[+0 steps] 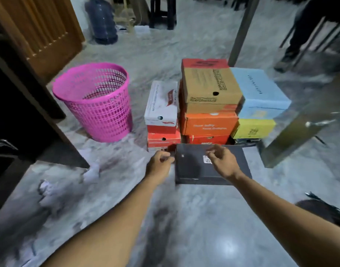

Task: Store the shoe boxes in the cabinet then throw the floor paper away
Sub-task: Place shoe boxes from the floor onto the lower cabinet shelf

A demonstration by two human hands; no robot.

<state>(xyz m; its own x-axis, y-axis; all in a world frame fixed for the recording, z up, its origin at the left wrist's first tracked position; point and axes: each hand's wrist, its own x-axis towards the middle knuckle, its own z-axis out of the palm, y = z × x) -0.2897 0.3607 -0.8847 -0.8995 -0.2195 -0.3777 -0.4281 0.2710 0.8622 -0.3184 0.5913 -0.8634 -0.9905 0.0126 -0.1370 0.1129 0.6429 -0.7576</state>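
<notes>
Head view shows both hands reaching for the black box (209, 166) on the floor, in front of the box pile (209, 105). The left hand (159, 164) is loosely curled and holds nothing. The right hand (222, 160) is half open above the lid. A bad grab could bump the pile and tip it. Paper balls (91, 171) lie near the pink bin (96, 101), and a foot might slip on them.

Looking like a room in a home — marbled tile floor (213, 218) shining, wooden door (42, 33) standing left, big water jug (102, 20) sitting at the back, pink laundry-style basket (96, 101), stacked shoe boxes (209, 105) piling up, stool legs (162, 14) showing behind.
</notes>
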